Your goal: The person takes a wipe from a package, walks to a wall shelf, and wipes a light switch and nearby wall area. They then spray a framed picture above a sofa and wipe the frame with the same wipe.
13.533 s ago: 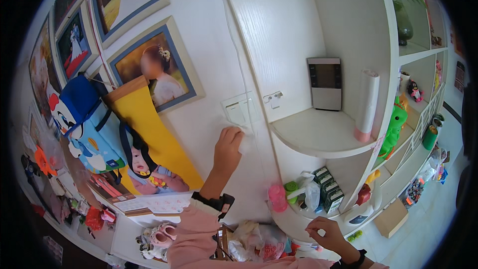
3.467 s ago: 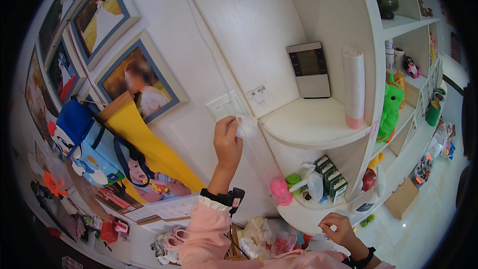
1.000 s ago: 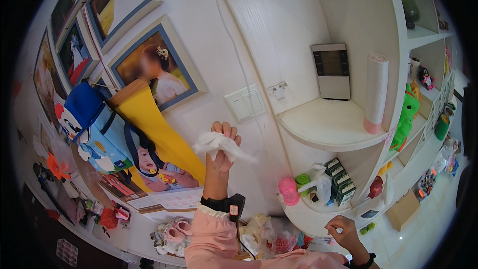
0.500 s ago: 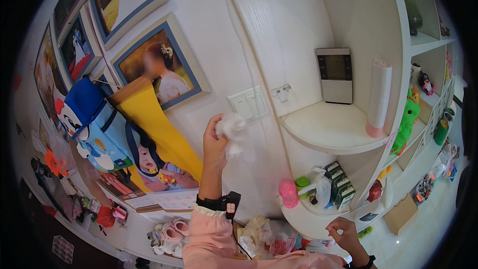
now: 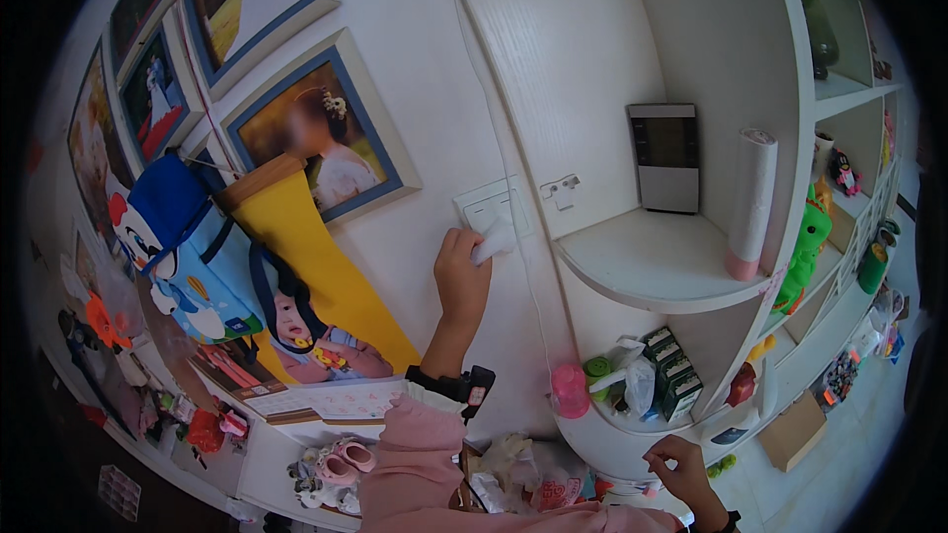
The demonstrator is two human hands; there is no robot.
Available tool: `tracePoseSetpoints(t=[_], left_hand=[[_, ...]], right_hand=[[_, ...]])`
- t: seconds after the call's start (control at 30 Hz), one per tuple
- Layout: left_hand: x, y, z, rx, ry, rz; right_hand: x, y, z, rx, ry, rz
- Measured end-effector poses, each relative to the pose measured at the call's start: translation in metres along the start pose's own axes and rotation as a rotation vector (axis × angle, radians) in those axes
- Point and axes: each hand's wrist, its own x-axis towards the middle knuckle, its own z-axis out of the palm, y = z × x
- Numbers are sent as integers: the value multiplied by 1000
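Observation:
My left hand [image 5: 462, 271] is raised to the wall, its fingers closed on a crumpled white tissue [image 5: 496, 240]. The tissue lies over the lower part of a white wall light switch [image 5: 488, 201]; whether it presses on a rocker is hidden. A black strap with a small device [image 5: 475, 390] sits on my left wrist. Low on the right, my right hand [image 5: 681, 472] is held with its fingers curled in, nothing visible in them. It is nearest to the lower rounded shelf.
A thin white cable [image 5: 513, 163] runs down the wall beside the switch. Right of it, a rounded corner shelf [image 5: 647, 262] holds a grey-black digital display [image 5: 665, 160] and a white roll [image 5: 752, 202]. A pink bottle [image 5: 570, 391] stands lower. Framed photos [image 5: 316, 128] and a blue bag [image 5: 193, 247] hang left.
My left hand has moved up and right with the tissue, bringing it against the switch. The room looks dimmer. My right hand has barely moved.

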Motion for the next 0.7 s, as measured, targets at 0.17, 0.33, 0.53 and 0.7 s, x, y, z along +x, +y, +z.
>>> tracePoseSetpoints(t=[0.17,0.33,0.53,0.7], left_hand=[[9,13,-16,-68,112,49],[48,18,-18,-69,314,235],[51,15,-8,86,25,380],[46,4,-21,193,6,457]], right_hand=[[-2,3,-2,32,12,30],[-2,3,1,47,7,19],[-2,4,1,32,16,22],[-3,5,1,17,3,25]])
